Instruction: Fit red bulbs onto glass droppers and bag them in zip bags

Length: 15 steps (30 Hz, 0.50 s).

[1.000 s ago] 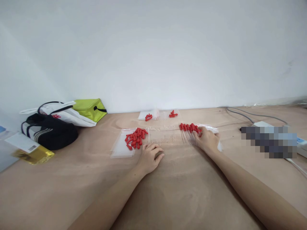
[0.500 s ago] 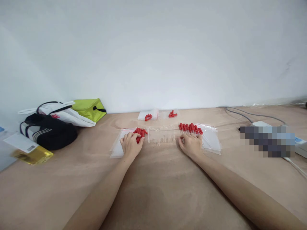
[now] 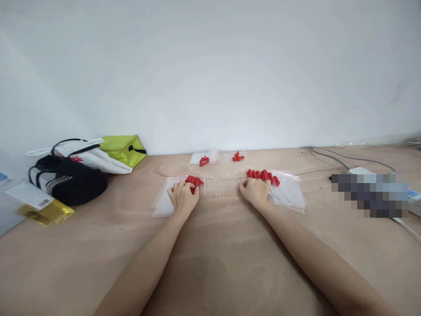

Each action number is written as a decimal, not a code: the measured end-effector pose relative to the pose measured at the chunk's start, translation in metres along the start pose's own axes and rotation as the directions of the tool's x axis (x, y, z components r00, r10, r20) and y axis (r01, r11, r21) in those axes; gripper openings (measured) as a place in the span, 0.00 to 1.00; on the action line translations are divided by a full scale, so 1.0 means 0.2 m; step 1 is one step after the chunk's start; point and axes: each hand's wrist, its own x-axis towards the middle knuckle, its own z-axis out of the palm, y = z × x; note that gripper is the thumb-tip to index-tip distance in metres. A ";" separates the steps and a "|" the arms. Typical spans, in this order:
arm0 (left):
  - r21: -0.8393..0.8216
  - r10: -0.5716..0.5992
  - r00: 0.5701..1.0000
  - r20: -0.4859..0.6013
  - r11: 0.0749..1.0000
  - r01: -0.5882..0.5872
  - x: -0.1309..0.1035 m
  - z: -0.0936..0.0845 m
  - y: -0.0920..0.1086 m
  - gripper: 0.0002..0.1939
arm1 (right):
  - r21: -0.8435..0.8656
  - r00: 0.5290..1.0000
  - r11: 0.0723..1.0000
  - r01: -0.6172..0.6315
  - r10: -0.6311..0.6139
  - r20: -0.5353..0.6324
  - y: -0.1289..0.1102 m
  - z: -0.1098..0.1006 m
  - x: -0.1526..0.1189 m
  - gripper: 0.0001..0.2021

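Observation:
Over a pile of red rubber bulbs point(image 3: 194, 181) my left hand point(image 3: 184, 196) bends its fingers downward, touching the pile; the fingertips are hidden. The pile lies on clear zip bags point(image 3: 162, 204). In the middle is a row of thin clear dropper tubes point(image 3: 219, 188) with narrow tips toward me. At the right end of that row is my right hand point(image 3: 255, 190), fingers curled and thumb beside the tubes; what it pinches, if anything, is hidden. Droppers with red bulbs point(image 3: 264, 174) lie side by side just beyond it, their pale stems over more zip bags point(image 3: 291, 193).
Behind the tubes are two small groups of red bulbs point(image 3: 204, 161) on bags by the wall. At left sit a black bag point(image 3: 77, 184), a lime-green bag point(image 3: 123, 149) and a yellow packet point(image 3: 49, 213). A power strip point(image 3: 357, 171) with grey cables lies at right.
My right hand has shifted left and a little away from me, toward the tubes, uncovering more dropper stems. My left hand has moved slightly right over the red bulbs.

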 end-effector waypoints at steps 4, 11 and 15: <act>-0.044 0.003 0.997 -0.079 0.999 -0.006 -0.02 -0.03 0.03 0.08 | -0.043 0.999 0.999 -0.005 0.007 0.052 -0.01 -0.01 0.02 0.17; -0.244 0.437 0.899 -0.024 0.870 -0.429 -0.18 -0.15 0.18 0.04 | -0.131 0.995 0.988 0.085 -0.079 0.056 -0.02 -0.07 -0.02 0.16; -0.307 0.566 0.819 0.094 0.799 -0.517 -0.25 -0.17 0.22 0.05 | -0.171 0.981 0.969 0.179 -0.163 0.106 0.01 -0.12 -0.11 0.14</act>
